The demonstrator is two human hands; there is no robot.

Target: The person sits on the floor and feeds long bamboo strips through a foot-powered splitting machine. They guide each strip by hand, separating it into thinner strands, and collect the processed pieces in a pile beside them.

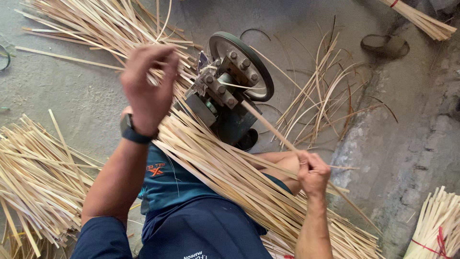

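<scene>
Bamboo strip (268, 125), thin and pale, runs from the small splitting machine (230, 91) on the concrete floor (76, 96) to the right hand (314, 171), which is closed around its near end just above the knee. The left hand (148, 91) is raised over the heap of slats (215, 168) lying across the person's lap, its fingers curled on a few strip ends beside the machine's bolted head (how firmly it grips cannot be told, the hand being blurred). That closeness looks like the main hazard: fingers near the green wheel (261, 72) and the metal guide could be nicked, and the flat, sharp-edged strips could splinter or cut a bare palm if one snags. Loose curled shavings (326, 96) fan out to the right; more slats pile at left (33, 177), and a tied bundle (438, 225) with red cord stands at lower right.
</scene>
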